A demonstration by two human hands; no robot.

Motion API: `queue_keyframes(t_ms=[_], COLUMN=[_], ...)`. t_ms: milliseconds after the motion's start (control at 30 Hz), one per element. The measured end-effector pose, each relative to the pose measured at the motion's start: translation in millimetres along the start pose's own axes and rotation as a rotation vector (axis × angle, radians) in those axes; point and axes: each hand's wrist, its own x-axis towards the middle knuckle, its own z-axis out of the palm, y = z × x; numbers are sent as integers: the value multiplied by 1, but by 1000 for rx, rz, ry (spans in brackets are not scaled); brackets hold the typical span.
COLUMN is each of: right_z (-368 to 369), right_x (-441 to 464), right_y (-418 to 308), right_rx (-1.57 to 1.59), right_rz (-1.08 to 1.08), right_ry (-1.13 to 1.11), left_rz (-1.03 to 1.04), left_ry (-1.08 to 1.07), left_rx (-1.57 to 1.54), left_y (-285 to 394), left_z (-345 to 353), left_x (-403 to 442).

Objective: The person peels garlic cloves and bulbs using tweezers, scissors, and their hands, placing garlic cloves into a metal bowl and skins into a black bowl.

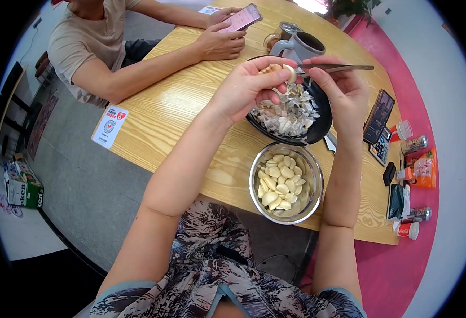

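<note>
My left hand [262,82] is closed on a garlic clove [290,74], its pale flesh showing beside brownish skin. My right hand [341,87] grips a slim dark metal tool [357,67]; its tip meets the clove, and its exact kind is unclear. Beneath both hands lies a black plate [326,108] heaped with papery garlic skins [291,114]. Nearer to me, a steel bowl [318,193] holds several peeled garlic cloves [280,180]. Part of a knife [330,143] shows beside the plate, partly hidden by my right forearm.
Across the wooden table [153,116], a person holds a phone [241,18]. A grey mug [299,49] and glass jar [288,29] stand behind the plate. To the right are another phone [379,116], a calculator [380,148] and several small containers. A printed card [110,127] lies at the left edge.
</note>
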Motion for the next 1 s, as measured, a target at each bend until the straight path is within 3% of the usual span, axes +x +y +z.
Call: queue_keyframes(t_ms=[200,267,367,467,700,833,900,1000], right_z=[2,0,-4,-7,-15,-21,-24,-28], right_x=[-2,-1,0,1,3,5,5,6], right_y=[-2,-2,-2,-4,2,4,5,8], right_rx=[-26,-137,-222,-149,-199,-209,-214,-202], right_rz=[20,-29,-57,-15,88,107,112,133], right_ry=[128,287,321,175,175,195,189,90], left_rz=[-18,-37,-26,-15,-17,-44,-147,-111], left_ry=[-9,-17,-14,-1,45,-199,-439,-345], left_rx=[88,158,185,176,212,397,547,499], left_y=[1,1,2,3,3,14,18,5], left_z=[7,8,9,10,13,28,34,25], left_x=[-2,-2,-2,-2,-3,-16,-20,-13])
